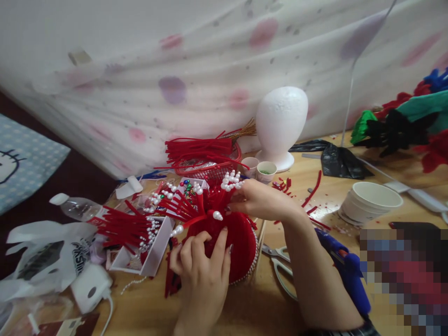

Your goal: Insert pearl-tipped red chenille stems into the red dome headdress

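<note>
A round red velvet headpiece [241,247] lies on the table, edged with small pearls. Red fuzzy pipe-cleaner stems [185,205] fan out from its far side, some tipped with white pearls [217,215]. My left hand [205,263] rests on the near left of the headpiece, its fingers spread and slightly bent. Beyond it, my right hand [259,198] has its fingers closed at the red stems on the far side, by a cluster of white pearls [231,181]. What lies between those fingertips is partly hidden.
A white box [156,254] holds red pearl-tipped stems. Behind stand a red basket [210,170], paper cups [266,171] and a white foam head [282,121]. Scissors [283,270] and a blue glue gun [346,275] lie near my right arm. A white tub [371,203] stands at right.
</note>
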The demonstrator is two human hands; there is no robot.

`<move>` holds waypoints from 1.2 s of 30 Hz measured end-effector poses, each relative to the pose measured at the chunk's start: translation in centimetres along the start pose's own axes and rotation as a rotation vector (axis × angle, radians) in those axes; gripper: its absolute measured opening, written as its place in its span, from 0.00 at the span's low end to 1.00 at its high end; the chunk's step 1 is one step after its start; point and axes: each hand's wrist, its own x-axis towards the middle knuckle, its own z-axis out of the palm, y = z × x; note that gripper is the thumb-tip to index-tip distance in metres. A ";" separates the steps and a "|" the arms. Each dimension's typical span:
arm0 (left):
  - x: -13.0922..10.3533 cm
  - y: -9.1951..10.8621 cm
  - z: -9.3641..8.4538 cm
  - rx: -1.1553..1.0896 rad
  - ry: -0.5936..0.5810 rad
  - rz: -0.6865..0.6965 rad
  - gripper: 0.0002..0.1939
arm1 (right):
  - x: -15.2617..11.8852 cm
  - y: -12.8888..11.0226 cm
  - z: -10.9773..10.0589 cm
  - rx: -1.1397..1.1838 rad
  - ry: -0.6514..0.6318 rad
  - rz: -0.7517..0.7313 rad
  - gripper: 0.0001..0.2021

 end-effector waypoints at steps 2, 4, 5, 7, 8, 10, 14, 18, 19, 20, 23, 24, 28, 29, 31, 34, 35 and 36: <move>-0.1 0.1 -0.1 0.028 -0.023 0.020 0.15 | -0.1 0.0 0.0 0.010 0.015 -0.003 0.09; -0.3 0.2 0.0 0.043 -0.040 0.024 0.15 | -0.1 0.1 0.1 -0.002 0.030 0.000 0.09; -0.4 0.3 0.1 0.042 -0.035 0.010 0.15 | -0.1 0.1 0.1 -0.014 0.034 0.001 0.09; -0.6 0.6 0.3 0.037 -0.021 -0.025 0.16 | 0.0 0.2 0.2 -0.041 0.035 0.008 0.09; -0.8 0.7 0.3 0.038 -0.019 -0.037 0.17 | 0.0 0.2 0.2 -0.051 0.031 0.012 0.08; -1.0 0.9 0.4 0.060 -0.036 -0.033 0.19 | 0.0 0.2 0.1 -0.051 0.026 0.016 0.08; -1.4 1.0 0.1 0.108 -0.082 0.002 0.22 | -0.1 0.1 -0.1 -0.011 0.056 -0.020 0.07; -1.4 1.1 0.0 0.098 -0.089 -0.002 0.22 | -0.2 -0.1 -0.1 -0.026 0.064 -0.032 0.08; -1.4 1.2 0.1 0.088 -0.087 -0.006 0.22 | -0.2 -0.1 -0.1 -0.038 0.059 -0.023 0.08; -1.4 1.3 0.2 0.076 -0.081 -0.019 0.22 | -0.2 -0.1 -0.1 -0.051 0.055 -0.010 0.08; -1.3 1.6 0.4 0.043 -0.046 -0.065 0.21 | -0.1 -0.2 0.0 -0.076 0.049 0.016 0.09; -1.3 1.7 0.5 0.038 -0.035 -0.077 0.21 | -0.1 -0.1 -0.1 -0.079 0.050 0.016 0.09; -1.2 1.9 0.1 0.066 -0.083 -0.105 0.20 | -0.2 -0.1 -0.2 -0.114 0.043 0.002 0.09; -1.2 1.9 0.0 0.073 -0.106 -0.111 0.20 | -0.2 -0.1 -0.3 -0.125 0.037 0.002 0.08; -1.2 1.9 -0.2 0.074 -0.129 -0.118 0.21 | -0.2 -0.2 -0.3 -0.131 0.033 0.000 0.08; -1.1 1.9 -0.3 0.071 -0.132 -0.121 0.22 | -0.2 -0.3 -0.3 -0.107 0.047 -0.029 0.09; -1.1 1.9 -0.3 0.075 -0.131 -0.120 0.22 | -0.2 -0.4 -0.3 -0.099 0.056 -0.047 0.09; -1.1 2.0 -0.3 0.080 -0.129 -0.120 0.22 | -0.2 -0.5 -0.3 -0.094 0.064 -0.066 0.09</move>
